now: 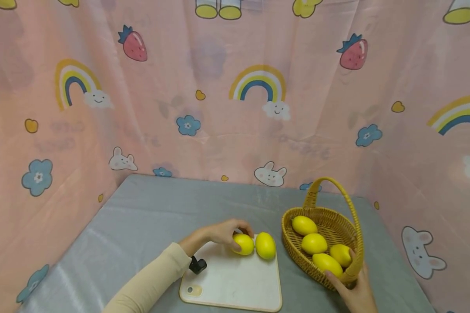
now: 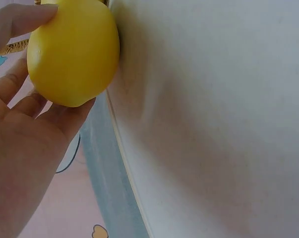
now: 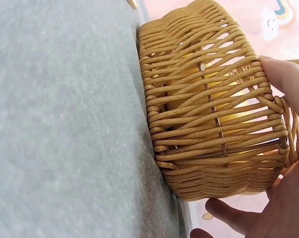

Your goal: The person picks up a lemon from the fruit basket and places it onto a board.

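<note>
The left hand [image 1: 224,232] curls its fingers and thumb round a yellow lemon [image 1: 243,244] at the back of a white cutting board [image 1: 231,282]. In the left wrist view the thumb and fingers of the left hand [image 2: 30,119] grip that lemon [image 2: 75,54]. A second lemon [image 1: 265,246] lies just right of it, on the board's back right corner. The right hand [image 1: 356,289] grips the near rim of a wicker basket [image 1: 303,265], by the handle's base; several lemons [image 1: 314,243] lie inside. In the right wrist view the basket's woven side [image 3: 213,109] hides part of the right hand [image 3: 283,198].
A small black object [image 1: 197,264] is at the board's left edge, beside the left sleeve [image 1: 152,278]. The grey cloth [image 1: 149,208] covers the table. A pink patterned curtain [image 1: 203,152] stands behind and at both sides. The basket's tall handle [image 1: 354,213] arches above it.
</note>
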